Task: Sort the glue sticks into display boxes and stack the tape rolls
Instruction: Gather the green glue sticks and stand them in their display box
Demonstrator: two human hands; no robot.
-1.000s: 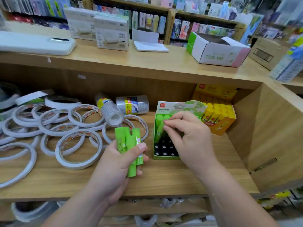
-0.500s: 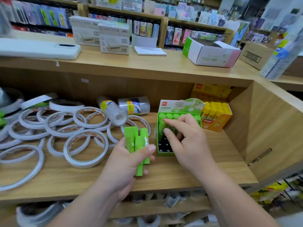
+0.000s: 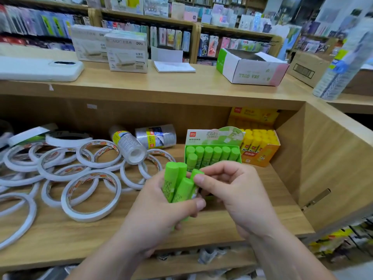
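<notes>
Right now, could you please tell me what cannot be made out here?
Head view.
Green display box: front rows hidden behind the left hand and right hand.
Green glue sticks: lower ends hidden inside the left grip.
Tape rolls: leftmost cut off by the frame edge.

- The left hand (image 3: 153, 211) is holding a bunch of glue sticks (image 3: 175, 184) over the front of the shelf (image 3: 262, 209). The right hand (image 3: 236, 190), at its 3 o'clock, is pinching the top of one stick.
- A display box (image 3: 214, 136) is standing on the shelf at the hands' 12 o'clock, with sticks standing upright in it.
- A second display box (image 3: 262, 156) is sitting just beside it, at its 3 o'clock.
- Loose tape rolls (image 3: 90, 197) are lying flat and overlapping at the hands' 9 o'clock.
- Two wrapped tape packs (image 3: 131, 146) are lying on their sides at 11 o'clock, partly on the rolls.
- On the bench (image 3: 161, 85) above, an open carton (image 3: 252, 71) is sitting at 1 o'clock and a notepad (image 3: 173, 67) at 12.
</notes>
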